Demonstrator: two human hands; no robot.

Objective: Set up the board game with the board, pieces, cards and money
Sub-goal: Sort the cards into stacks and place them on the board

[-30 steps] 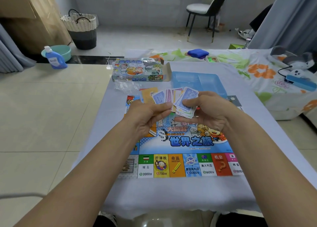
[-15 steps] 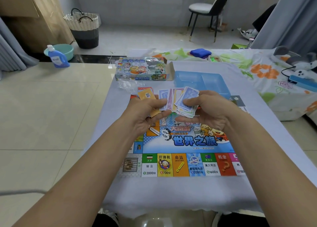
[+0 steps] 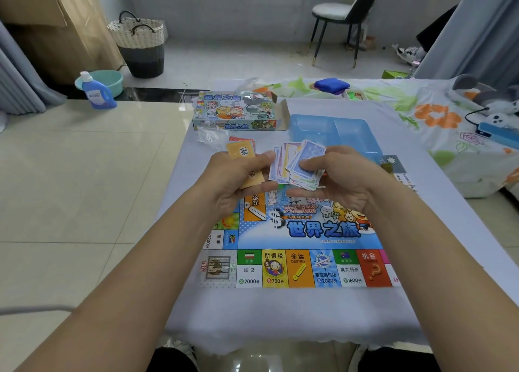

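I sit at a small table [image 3: 295, 315] with the board [image 3: 295, 231] laid flat before me. My two forearms reach forward over it, and my hands meet above its far half.

My right hand [image 3: 345, 183] is palm up, fingers curled under a loose stack of paper money [image 3: 297, 163], thumb pressed on top. The notes fan out unevenly in purple, blue, yellow and green. They look thin, light and floppy, and the stack looks ready to slide apart, so I judge it is best gripped across the middle, thumb above and fingers below, as I hold it now.

My left hand [image 3: 238, 180] pinches an orange card [image 3: 248, 179] between thumb and fingers, just beside the money. The card looks stiffer than the notes and should handle well by its edge. More orange cards [image 3: 241, 148] lie in a small pile on the board beyond that hand.

Farther off on the table are the game box [image 3: 238, 113], its flap open, and a blue tray [image 3: 334, 133], apart from each other. A crumpled clear bag [image 3: 209, 138] lies near the box. I cannot see any playing pieces.
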